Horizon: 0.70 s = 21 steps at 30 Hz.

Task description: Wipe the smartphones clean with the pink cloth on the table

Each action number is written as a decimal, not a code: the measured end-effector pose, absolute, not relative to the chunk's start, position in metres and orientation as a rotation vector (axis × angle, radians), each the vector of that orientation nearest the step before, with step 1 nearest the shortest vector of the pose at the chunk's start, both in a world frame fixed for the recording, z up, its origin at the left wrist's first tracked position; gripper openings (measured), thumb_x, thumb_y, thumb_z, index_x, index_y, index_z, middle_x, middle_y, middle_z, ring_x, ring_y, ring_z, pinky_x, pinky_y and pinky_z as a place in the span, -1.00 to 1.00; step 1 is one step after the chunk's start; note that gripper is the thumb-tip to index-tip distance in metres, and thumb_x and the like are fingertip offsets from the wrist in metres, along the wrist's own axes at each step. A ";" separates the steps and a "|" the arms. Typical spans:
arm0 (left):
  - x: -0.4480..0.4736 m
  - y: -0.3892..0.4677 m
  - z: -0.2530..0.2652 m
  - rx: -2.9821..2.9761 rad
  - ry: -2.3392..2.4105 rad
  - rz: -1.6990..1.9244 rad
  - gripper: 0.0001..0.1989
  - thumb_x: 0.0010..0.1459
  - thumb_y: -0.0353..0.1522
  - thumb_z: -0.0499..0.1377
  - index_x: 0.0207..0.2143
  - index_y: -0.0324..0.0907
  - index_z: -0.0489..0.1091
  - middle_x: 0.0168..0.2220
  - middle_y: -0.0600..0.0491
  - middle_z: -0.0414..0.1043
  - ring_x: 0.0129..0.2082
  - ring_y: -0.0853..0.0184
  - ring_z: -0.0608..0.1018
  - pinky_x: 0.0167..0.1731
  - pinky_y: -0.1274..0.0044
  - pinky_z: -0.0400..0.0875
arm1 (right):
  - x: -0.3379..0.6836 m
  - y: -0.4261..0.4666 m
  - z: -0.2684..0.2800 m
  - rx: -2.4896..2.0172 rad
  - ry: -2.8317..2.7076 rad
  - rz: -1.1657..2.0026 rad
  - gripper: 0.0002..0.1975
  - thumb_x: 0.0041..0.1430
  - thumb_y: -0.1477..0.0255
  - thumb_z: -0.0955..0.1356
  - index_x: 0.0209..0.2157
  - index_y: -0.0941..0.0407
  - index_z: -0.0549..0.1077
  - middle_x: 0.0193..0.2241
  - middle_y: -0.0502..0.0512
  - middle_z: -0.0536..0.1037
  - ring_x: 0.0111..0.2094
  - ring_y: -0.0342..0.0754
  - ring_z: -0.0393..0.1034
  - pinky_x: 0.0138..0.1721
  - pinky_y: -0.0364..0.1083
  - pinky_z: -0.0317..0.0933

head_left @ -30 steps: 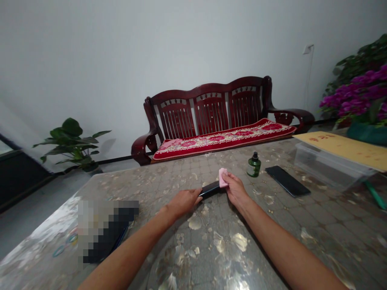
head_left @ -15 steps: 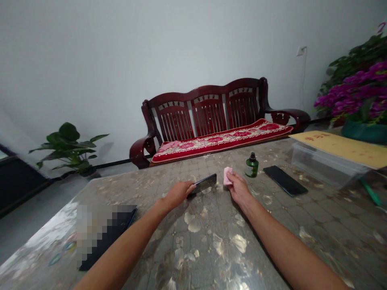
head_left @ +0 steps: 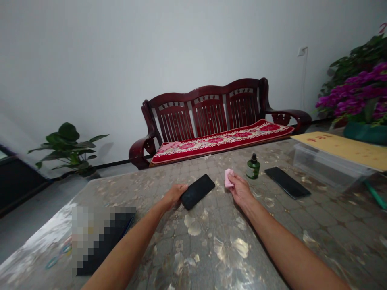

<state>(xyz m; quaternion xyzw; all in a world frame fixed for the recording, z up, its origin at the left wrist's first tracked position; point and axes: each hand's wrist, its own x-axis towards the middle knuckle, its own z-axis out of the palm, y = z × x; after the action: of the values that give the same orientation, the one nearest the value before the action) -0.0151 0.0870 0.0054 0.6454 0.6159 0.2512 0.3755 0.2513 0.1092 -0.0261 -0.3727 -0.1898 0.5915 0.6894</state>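
Note:
My left hand (head_left: 173,195) grips a black smartphone (head_left: 198,192) by its left edge, its dark flat face turned up toward me. Some of the fingers are hidden under or behind the phone. To the right of it, my right hand (head_left: 241,188) pinches a folded pink cloth (head_left: 229,178), held apart from the phone. A small green bottle (head_left: 252,166) with a black cap stands upright just beyond my right hand. Farther right, a second black smartphone (head_left: 287,183) lies flat on the patterned tablecloth (head_left: 205,249).
At the right stands a clear plastic box (head_left: 326,167) with a yellow envelope (head_left: 341,149) on top. A dark flat object (head_left: 104,249), partly pixelated, lies at the left beside coloured bands (head_left: 52,263). Beyond the table is a wooden bench (head_left: 208,108).
My left hand has tilted the phone, so its broad dark face now shows instead of a thin slanted view. The right hand with the pink cloth has barely moved.

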 end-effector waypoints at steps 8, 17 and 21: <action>-0.013 0.085 0.012 1.547 1.517 0.624 -0.39 -0.05 0.09 0.17 -0.17 -0.23 0.46 -0.26 -0.02 0.54 -0.26 0.23 0.56 -0.29 0.49 0.42 | 0.252 0.108 -0.027 -0.835 -0.443 1.313 -0.73 -0.29 0.44 0.57 -0.44 0.11 0.54 -0.47 0.00 0.60 -0.46 -0.10 0.43 -0.51 -0.19 0.27; -0.004 0.078 0.009 2.023 1.835 0.384 -0.04 -0.31 -0.33 0.41 0.22 -0.31 0.23 0.12 -0.22 0.36 0.13 -0.01 0.40 0.11 0.31 0.29 | 0.251 0.106 -0.028 -0.816 -0.438 1.333 -0.73 -0.28 0.45 0.57 -0.43 0.12 0.56 -0.47 -0.01 0.59 -0.48 -0.13 0.41 -0.49 -0.20 0.26; 0.001 0.076 0.002 2.063 1.874 0.407 -0.09 -0.25 -0.39 0.36 0.23 -0.27 0.19 0.09 -0.16 0.35 0.12 0.02 0.41 0.13 0.32 0.28 | 0.252 0.106 -0.028 -0.835 -0.476 1.318 -0.72 -0.28 0.41 0.57 -0.43 0.12 0.55 -0.49 -0.02 0.58 -0.49 -0.13 0.40 -0.49 -0.19 0.25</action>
<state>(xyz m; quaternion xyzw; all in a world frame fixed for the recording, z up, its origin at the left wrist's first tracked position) 0.0013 0.0756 0.0017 0.7228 0.6565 0.1426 0.1617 0.2516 0.1059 -0.0280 -0.3729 -0.2124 0.5884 0.6853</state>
